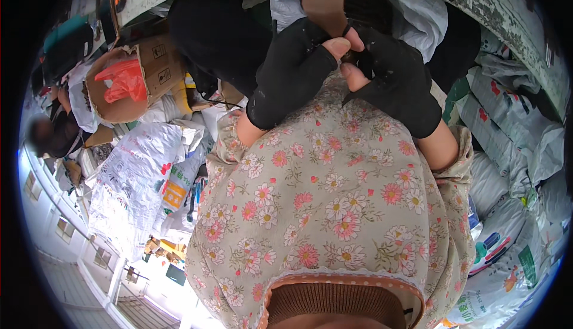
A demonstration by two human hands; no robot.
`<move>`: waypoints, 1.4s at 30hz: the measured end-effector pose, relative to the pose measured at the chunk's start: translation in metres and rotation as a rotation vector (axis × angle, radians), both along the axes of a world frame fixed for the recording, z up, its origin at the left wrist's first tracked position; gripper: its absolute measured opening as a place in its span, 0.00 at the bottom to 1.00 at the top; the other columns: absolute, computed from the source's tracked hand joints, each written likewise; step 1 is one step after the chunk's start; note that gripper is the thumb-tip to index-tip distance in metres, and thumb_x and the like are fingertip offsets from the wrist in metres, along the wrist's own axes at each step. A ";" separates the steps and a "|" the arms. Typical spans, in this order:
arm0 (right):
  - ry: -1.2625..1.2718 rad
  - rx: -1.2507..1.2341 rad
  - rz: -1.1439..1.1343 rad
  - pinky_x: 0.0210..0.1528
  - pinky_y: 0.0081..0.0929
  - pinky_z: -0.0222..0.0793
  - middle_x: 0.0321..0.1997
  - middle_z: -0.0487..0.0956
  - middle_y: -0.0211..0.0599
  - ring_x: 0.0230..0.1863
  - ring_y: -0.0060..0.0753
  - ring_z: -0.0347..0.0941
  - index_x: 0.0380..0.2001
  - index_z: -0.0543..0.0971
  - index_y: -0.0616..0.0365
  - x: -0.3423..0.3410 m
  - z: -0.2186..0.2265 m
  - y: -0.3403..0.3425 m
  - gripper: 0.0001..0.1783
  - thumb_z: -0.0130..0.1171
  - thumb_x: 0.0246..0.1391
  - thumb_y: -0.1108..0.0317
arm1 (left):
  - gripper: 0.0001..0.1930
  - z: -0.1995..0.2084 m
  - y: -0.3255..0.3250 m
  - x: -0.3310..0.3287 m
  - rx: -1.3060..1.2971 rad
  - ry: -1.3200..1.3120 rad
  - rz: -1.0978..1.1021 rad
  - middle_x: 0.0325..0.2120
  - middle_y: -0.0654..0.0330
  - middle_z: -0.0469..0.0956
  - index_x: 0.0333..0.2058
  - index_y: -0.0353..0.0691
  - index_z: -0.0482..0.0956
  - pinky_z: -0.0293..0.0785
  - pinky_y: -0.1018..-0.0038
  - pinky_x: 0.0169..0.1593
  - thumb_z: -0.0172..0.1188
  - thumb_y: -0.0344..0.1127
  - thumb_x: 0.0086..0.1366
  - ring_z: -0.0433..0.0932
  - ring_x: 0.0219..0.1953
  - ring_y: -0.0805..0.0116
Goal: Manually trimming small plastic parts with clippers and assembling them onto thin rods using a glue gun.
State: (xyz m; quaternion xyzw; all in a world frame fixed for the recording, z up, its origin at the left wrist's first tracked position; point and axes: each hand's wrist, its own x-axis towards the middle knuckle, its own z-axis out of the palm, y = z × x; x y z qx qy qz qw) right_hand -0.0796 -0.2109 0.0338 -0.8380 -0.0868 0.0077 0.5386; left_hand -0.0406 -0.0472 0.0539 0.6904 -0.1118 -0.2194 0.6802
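Note:
My left hand (pixel 292 63) and my right hand (pixel 397 75) meet above my lap, both in black gloves that leave the fingertips bare. Their thumbs and fingers are pinched together around a small dark thing, mostly hidden, that I cannot make out. A smooth, flat brown piece (pixel 325 10) rises just beyond the fingertips, close to my left hand. Beside it lies a dark brown, streaked mass (pixel 369 11), partly covered by my right hand. White plastic sheeting (pixel 427 16) is spread beneath these, over my dark-clothed legs.
A worn table edge (pixel 477 16) curves across the far side. On the left stand an open cardboard box (pixel 158 69) with a red plastic bag (pixel 124 81) and a white printed sack (pixel 134 174). More white sacks (pixel 507 245) are piled right. Another person (pixel 57 126) is at far left.

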 end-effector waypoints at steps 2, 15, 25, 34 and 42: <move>0.002 0.034 -0.010 0.32 0.21 0.69 0.31 0.78 0.37 0.29 0.25 0.75 0.37 0.76 0.59 0.000 0.000 0.001 0.18 0.64 0.38 0.69 | 0.07 0.000 -0.001 -0.002 -0.004 -0.014 -0.021 0.27 0.61 0.77 0.33 0.35 0.76 0.68 0.80 0.36 0.51 0.31 0.60 0.74 0.28 0.77; -0.141 -0.036 0.123 0.29 0.27 0.69 0.25 0.77 0.39 0.27 0.38 0.74 0.29 0.77 0.58 -0.014 -0.010 -0.004 0.14 0.65 0.36 0.65 | 0.16 -0.031 0.021 -0.015 0.523 -0.697 -0.203 0.22 0.57 0.74 0.38 0.41 0.75 0.71 0.69 0.29 0.58 0.44 0.54 0.74 0.24 0.59; -0.094 -0.010 0.194 0.29 0.32 0.67 0.25 0.75 0.41 0.26 0.43 0.72 0.28 0.77 0.59 -0.022 -0.019 -0.006 0.11 0.59 0.41 0.64 | 0.13 -0.035 0.022 -0.009 0.350 -0.286 -0.440 0.23 0.57 0.76 0.37 0.45 0.74 0.71 0.70 0.31 0.56 0.44 0.56 0.76 0.27 0.58; 0.807 0.571 -0.135 0.27 0.22 0.64 0.21 0.75 0.32 0.23 0.22 0.71 0.29 0.77 0.61 -0.028 -0.038 -0.001 0.10 0.61 0.43 0.65 | 0.11 -0.040 0.017 -0.016 0.074 -0.032 -0.208 0.30 0.60 0.77 0.39 0.37 0.72 0.69 0.76 0.38 0.55 0.34 0.58 0.76 0.35 0.71; 0.375 0.565 -0.180 0.29 0.18 0.64 0.24 0.77 0.31 0.26 0.17 0.71 0.31 0.78 0.60 -0.016 -0.036 -0.011 0.10 0.62 0.44 0.67 | 0.08 -0.044 -0.003 -0.015 -0.056 0.091 -0.055 0.30 0.63 0.74 0.38 0.35 0.71 0.67 0.79 0.39 0.53 0.30 0.60 0.72 0.35 0.76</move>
